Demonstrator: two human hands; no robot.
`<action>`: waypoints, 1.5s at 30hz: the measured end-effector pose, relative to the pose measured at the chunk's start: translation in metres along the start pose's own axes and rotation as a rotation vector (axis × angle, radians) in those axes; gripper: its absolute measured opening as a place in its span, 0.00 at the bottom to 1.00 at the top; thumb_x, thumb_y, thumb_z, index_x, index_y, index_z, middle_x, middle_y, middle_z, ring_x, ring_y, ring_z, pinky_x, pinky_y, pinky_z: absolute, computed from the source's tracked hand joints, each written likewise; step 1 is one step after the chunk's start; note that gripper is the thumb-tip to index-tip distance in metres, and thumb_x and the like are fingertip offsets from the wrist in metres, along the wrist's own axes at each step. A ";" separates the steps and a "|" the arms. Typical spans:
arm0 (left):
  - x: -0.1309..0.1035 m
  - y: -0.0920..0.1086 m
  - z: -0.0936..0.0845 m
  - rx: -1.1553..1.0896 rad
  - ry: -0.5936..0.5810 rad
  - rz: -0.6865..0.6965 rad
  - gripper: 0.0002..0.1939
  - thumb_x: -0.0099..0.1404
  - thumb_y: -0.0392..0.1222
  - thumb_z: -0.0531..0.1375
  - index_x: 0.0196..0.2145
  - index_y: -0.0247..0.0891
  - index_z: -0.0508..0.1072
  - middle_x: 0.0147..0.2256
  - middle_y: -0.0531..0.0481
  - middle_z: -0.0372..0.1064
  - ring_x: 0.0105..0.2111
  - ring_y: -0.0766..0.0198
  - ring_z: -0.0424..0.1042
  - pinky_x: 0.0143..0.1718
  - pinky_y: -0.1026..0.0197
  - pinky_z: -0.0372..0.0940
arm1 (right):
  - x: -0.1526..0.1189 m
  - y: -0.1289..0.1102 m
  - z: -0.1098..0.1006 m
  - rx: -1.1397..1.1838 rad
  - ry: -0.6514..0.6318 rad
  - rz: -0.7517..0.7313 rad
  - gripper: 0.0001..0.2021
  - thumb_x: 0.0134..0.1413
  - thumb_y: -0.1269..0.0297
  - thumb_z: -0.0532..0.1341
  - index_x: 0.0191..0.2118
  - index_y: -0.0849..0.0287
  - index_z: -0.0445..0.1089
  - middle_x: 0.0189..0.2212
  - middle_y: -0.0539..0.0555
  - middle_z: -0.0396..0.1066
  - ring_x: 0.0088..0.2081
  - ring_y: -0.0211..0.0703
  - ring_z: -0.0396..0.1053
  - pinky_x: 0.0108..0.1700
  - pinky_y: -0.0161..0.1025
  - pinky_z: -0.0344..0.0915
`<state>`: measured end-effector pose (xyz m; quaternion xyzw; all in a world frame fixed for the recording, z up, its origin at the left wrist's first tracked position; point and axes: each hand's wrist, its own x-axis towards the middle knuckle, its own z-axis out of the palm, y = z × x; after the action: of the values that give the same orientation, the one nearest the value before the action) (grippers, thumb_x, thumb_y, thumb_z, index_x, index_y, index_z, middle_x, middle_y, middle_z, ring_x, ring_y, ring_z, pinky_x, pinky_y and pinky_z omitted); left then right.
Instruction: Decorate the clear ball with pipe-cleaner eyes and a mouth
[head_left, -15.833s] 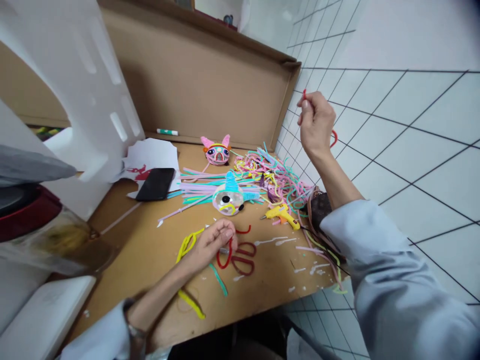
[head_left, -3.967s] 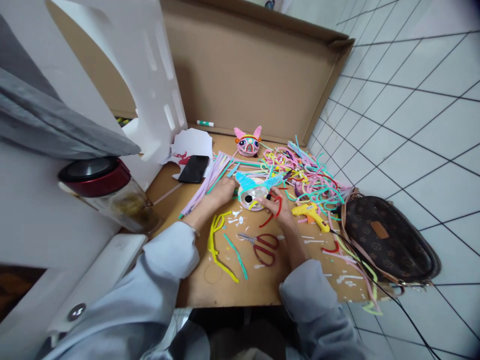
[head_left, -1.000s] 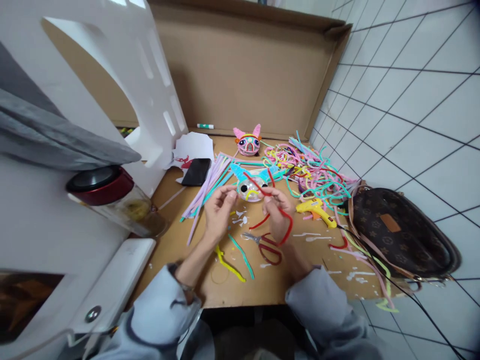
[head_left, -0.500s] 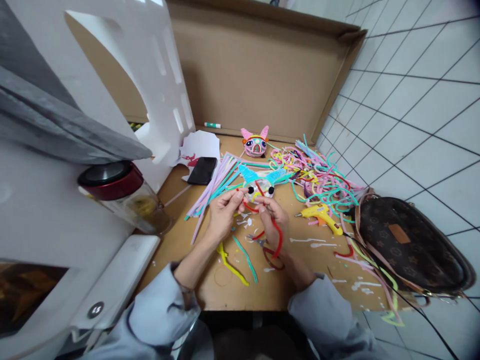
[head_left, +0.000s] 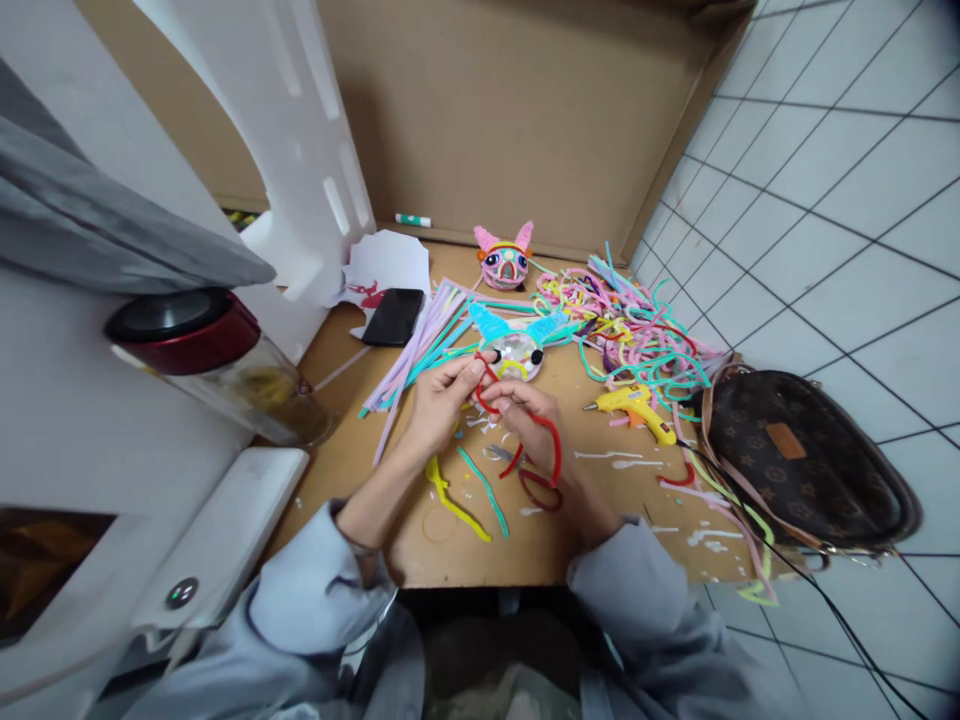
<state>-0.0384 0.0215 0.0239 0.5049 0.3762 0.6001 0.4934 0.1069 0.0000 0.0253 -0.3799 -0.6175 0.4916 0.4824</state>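
Note:
A red pipe cleaner (head_left: 556, 450) runs between my two hands and curves down past the right one. My left hand (head_left: 444, 400) pinches one part of it, and my right hand (head_left: 534, 418) is closed on it close by. Just beyond my fingers lies a round, shiny animal head (head_left: 519, 352) with blue ears, black eyes and a yellow curve. Red-handled scissors (head_left: 541, 490) lie partly hidden below my right hand. Yellow (head_left: 459, 508) and teal (head_left: 486, 492) pipe cleaner pieces lie on the table near my wrists.
Farther back sits a pink-eared head (head_left: 504, 264). Pipe cleaners lie in a bundle (head_left: 420, 350) and a tangled heap (head_left: 637, 320). Around them are a phone (head_left: 394, 317), a yellow glue gun (head_left: 636, 408), a brown bag (head_left: 802, 460) and a red-lidded jar (head_left: 217, 360).
The view has shifted slightly, so the table appears higher. The red pipe cleaner's upper part no longer crosses the blue-eared head; it now loops between my fingers.

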 end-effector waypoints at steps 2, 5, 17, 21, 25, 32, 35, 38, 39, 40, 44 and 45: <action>0.000 -0.001 0.000 -0.046 -0.006 -0.036 0.20 0.55 0.58 0.67 0.26 0.35 0.77 0.23 0.51 0.68 0.20 0.69 0.61 0.23 0.65 0.58 | 0.001 0.000 -0.002 0.156 -0.053 0.093 0.08 0.53 0.61 0.59 0.36 0.58 0.72 0.25 0.47 0.70 0.21 0.31 0.57 0.25 0.31 0.54; 0.000 -0.002 0.000 -0.077 0.042 -0.037 0.20 0.53 0.57 0.69 0.30 0.35 0.79 0.23 0.52 0.69 0.19 0.71 0.60 0.22 0.66 0.58 | 0.004 -0.002 -0.004 0.370 -0.123 0.214 0.09 0.51 0.61 0.59 0.36 0.59 0.71 0.21 0.44 0.66 0.16 0.26 0.44 0.20 0.30 0.44; 0.000 0.004 0.000 -0.168 0.055 -0.062 0.19 0.52 0.54 0.70 0.35 0.36 0.80 0.25 0.52 0.70 0.20 0.74 0.61 0.22 0.68 0.59 | 0.004 -0.009 -0.002 0.416 -0.045 0.199 0.11 0.48 0.60 0.62 0.38 0.56 0.65 0.20 0.43 0.69 0.14 0.26 0.44 0.19 0.29 0.43; -0.001 0.006 0.001 -0.158 0.114 -0.004 0.20 0.54 0.54 0.68 0.37 0.35 0.80 0.24 0.52 0.69 0.19 0.74 0.59 0.21 0.68 0.57 | 0.003 -0.009 -0.004 0.348 -0.066 0.251 0.09 0.46 0.60 0.63 0.33 0.58 0.66 0.18 0.46 0.70 0.14 0.27 0.46 0.18 0.30 0.43; -0.001 0.007 -0.003 -0.132 0.141 0.027 0.20 0.55 0.56 0.67 0.36 0.35 0.80 0.25 0.51 0.71 0.18 0.74 0.57 0.20 0.68 0.54 | -0.001 -0.011 -0.007 0.311 -0.294 0.345 0.11 0.49 0.58 0.62 0.34 0.61 0.69 0.17 0.47 0.71 0.13 0.26 0.44 0.17 0.29 0.41; -0.006 0.026 -0.009 0.109 -0.360 -0.026 0.17 0.57 0.56 0.66 0.31 0.39 0.83 0.26 0.46 0.72 0.23 0.65 0.65 0.25 0.62 0.60 | -0.009 -0.010 -0.005 0.427 -0.818 0.616 0.15 0.56 0.56 0.56 0.34 0.65 0.73 0.17 0.50 0.73 0.11 0.26 0.43 0.14 0.29 0.45; -0.009 0.034 -0.006 0.209 -0.455 -0.004 0.16 0.58 0.56 0.65 0.34 0.41 0.83 0.26 0.46 0.70 0.28 0.61 0.67 0.30 0.61 0.62 | -0.009 -0.006 0.001 0.434 -0.870 0.634 0.13 0.54 0.63 0.55 0.35 0.66 0.74 0.17 0.48 0.72 0.11 0.27 0.47 0.15 0.28 0.50; -0.011 0.035 -0.004 0.253 -0.533 -0.023 0.15 0.60 0.54 0.64 0.36 0.42 0.83 0.24 0.48 0.66 0.27 0.62 0.65 0.29 0.61 0.61 | -0.006 -0.001 0.007 0.404 -0.912 0.603 0.11 0.49 0.65 0.56 0.36 0.65 0.73 0.16 0.47 0.71 0.11 0.28 0.49 0.16 0.29 0.56; -0.011 0.035 -0.004 0.272 -0.562 -0.023 0.14 0.60 0.53 0.64 0.36 0.42 0.83 0.23 0.49 0.65 0.26 0.63 0.65 0.28 0.61 0.61 | -0.005 0.001 0.009 0.387 -0.909 0.600 0.12 0.50 0.64 0.56 0.37 0.64 0.72 0.16 0.47 0.71 0.11 0.28 0.48 0.15 0.29 0.56; -0.011 0.034 -0.005 0.292 -0.592 -0.020 0.14 0.61 0.52 0.63 0.37 0.42 0.83 0.23 0.49 0.65 0.26 0.63 0.65 0.28 0.62 0.60 | -0.003 0.001 0.011 0.371 -0.908 0.602 0.13 0.51 0.62 0.57 0.38 0.64 0.72 0.16 0.46 0.71 0.10 0.28 0.47 0.14 0.29 0.55; -0.009 0.034 -0.007 0.364 -0.718 -0.010 0.13 0.63 0.50 0.62 0.35 0.40 0.83 0.26 0.46 0.68 0.27 0.62 0.67 0.27 0.62 0.62 | 0.000 0.004 0.017 0.367 -0.965 0.644 0.12 0.53 0.58 0.58 0.38 0.62 0.70 0.16 0.45 0.68 0.09 0.27 0.45 0.12 0.29 0.49; -0.009 0.034 -0.007 0.377 -0.724 -0.013 0.13 0.63 0.50 0.61 0.33 0.40 0.82 0.27 0.46 0.69 0.27 0.62 0.68 0.27 0.62 0.62 | 0.000 0.005 0.018 0.379 -0.964 0.653 0.11 0.53 0.58 0.58 0.36 0.61 0.69 0.15 0.44 0.67 0.10 0.28 0.46 0.12 0.29 0.47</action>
<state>-0.0529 0.0055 0.0524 0.7627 0.2847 0.3011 0.4966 0.0898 -0.0028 0.0198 -0.1917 -0.5198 0.8319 0.0323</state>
